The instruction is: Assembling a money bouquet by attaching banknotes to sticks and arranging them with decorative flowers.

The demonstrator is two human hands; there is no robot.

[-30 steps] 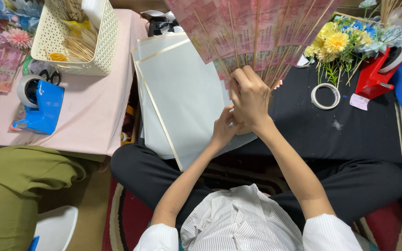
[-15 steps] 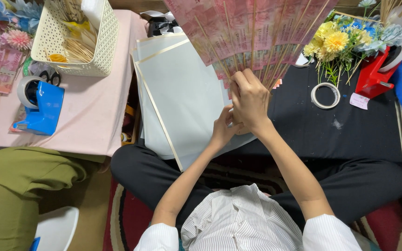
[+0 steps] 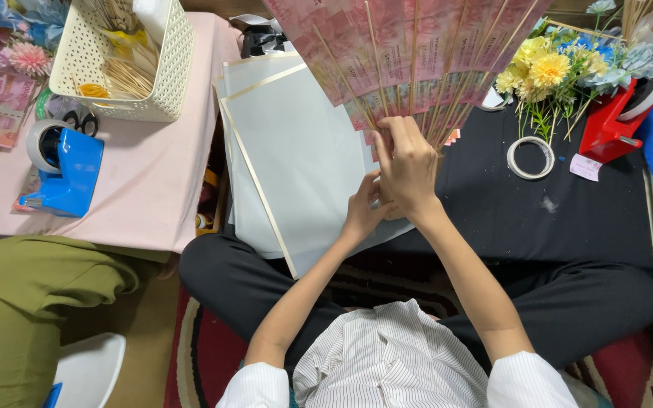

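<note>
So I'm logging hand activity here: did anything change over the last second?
Hardly. The right hand still grips the gathered sticks at the base of the pink banknote fan, and the left hand stays pressed in beside it; only the fingers shift slightly. The sheets, tape ring and flowers lie as they were.

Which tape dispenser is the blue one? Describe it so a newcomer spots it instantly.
Start at the pink table on the left, below the white perforated basket. The blue tape dispenser sits near the table's left edge, with a roll on its top end. The other dispenser is red and stands far right by the flowers.
</note>
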